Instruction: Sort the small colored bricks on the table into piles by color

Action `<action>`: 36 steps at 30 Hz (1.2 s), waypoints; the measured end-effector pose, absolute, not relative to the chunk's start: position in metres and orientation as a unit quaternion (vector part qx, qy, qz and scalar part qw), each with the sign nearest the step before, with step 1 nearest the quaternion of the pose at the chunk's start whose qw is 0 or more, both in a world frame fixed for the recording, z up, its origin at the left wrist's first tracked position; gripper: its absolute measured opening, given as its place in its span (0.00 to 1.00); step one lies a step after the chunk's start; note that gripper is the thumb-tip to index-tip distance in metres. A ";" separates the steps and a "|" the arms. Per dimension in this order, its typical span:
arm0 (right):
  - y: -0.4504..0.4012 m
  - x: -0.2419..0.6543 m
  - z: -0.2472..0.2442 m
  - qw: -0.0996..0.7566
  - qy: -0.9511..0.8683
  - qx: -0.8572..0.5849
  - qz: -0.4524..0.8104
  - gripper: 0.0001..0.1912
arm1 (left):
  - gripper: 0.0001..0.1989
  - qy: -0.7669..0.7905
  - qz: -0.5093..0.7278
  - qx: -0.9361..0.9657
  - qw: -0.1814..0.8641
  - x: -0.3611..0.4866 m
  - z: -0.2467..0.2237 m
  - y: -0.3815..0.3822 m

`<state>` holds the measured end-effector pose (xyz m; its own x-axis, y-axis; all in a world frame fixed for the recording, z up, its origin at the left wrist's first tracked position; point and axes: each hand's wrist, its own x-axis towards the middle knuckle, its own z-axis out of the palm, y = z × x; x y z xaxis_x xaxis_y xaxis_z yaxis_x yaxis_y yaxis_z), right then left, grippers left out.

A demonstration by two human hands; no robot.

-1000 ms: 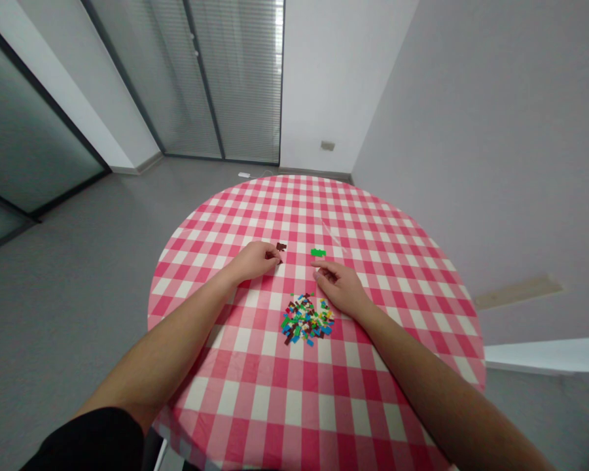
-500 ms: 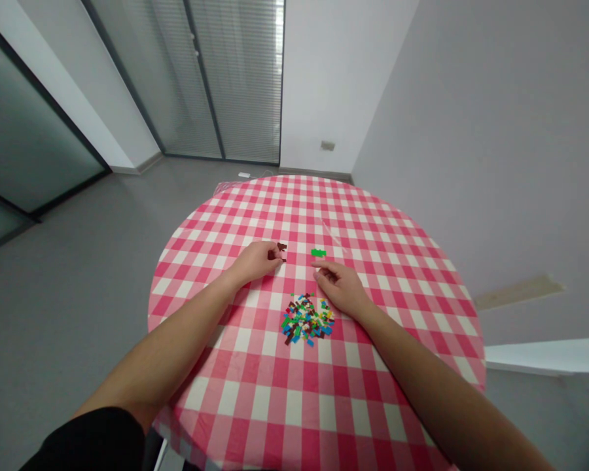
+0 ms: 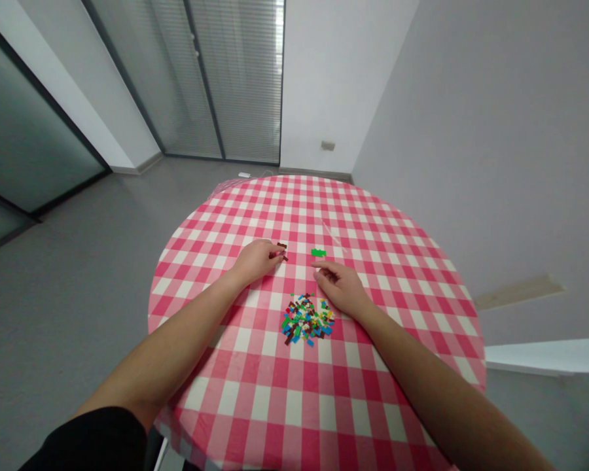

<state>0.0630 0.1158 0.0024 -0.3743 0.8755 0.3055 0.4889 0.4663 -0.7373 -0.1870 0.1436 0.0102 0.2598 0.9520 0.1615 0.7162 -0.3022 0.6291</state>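
My left hand point(image 3: 259, 259) is at the table's middle, its thumb and fingers drawn together in a pinch on small dark brown building bricks point(image 3: 282, 246). Those bricks are partly covered by the fingers, so their full shape is hidden. Across from it, my right hand point(image 3: 342, 288) rests on the cloth with nothing in it, index finger stretched out and thumb apart. Just beyond that index finger lies a flat green piece of building bricks point(image 3: 319, 252). Between my forearms is a pile of small mixed-colour building bricks point(image 3: 307, 322), close to the right hand.
A round table with a red-and-white checked cloth point(image 3: 294, 392) carries everything. Beyond its far edge are a white wall with a socket plate point(image 3: 328, 146) and glass panels with blinds point(image 3: 245, 85). A grey wall point(image 3: 500, 163) stands at the right.
My left thumb and fingers have come closer together over the brown bricks, and a lower brown brick has shifted slightly. The right hand, green piece and pile have stayed put.
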 end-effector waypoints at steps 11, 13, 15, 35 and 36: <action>0.116 0.063 0.002 0.342 -0.787 -0.437 0.268 0.14 | 0.14 0.542 0.208 0.806 0.120 -0.185 0.009 0.144; 0.116 0.062 0.002 0.341 -0.787 -0.438 0.269 0.14 | 0.14 0.538 0.208 0.807 0.122 -0.185 0.010 0.144; 0.116 0.062 0.002 0.340 -0.787 -0.439 0.270 0.15 | 0.14 0.536 0.202 0.812 0.114 -0.185 0.010 0.143; 0.116 0.062 0.002 0.347 -0.788 -0.433 0.270 0.14 | 0.16 0.533 0.158 0.827 0.083 -0.185 0.013 0.142; 0.116 0.063 0.001 0.348 -0.786 -0.433 0.271 0.14 | 0.16 0.534 0.156 0.827 0.080 -0.185 0.013 0.141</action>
